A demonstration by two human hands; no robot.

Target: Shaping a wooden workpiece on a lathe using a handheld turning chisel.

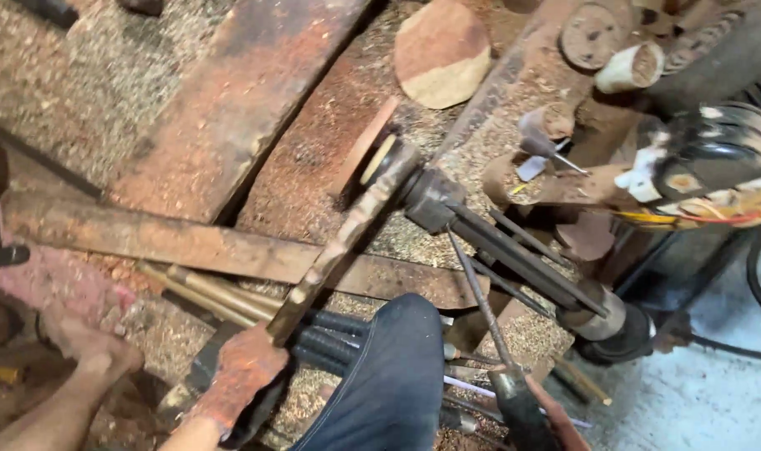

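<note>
— Where is the long tool (347, 234) lying, seen from the lathe spindle (430, 199)?

— It is running from the spindle down and to the left, toward the person. Its far tip is sitting just beside the round wooden piece (379, 159) at the spindle. Its near end is disappearing into one hand (242, 367), which is dusted red and is closing around the handle.

— Which hand is this?

— I cannot tell for sure; it is coming in beside the knee in dark trousers (393, 376), and I am taking it for the right one.

— And the other hand?

— I am not seeing it. Further from the spindle, at the left, a bare foot (88, 342) is resting on the sawdust floor (80, 92).
</note>
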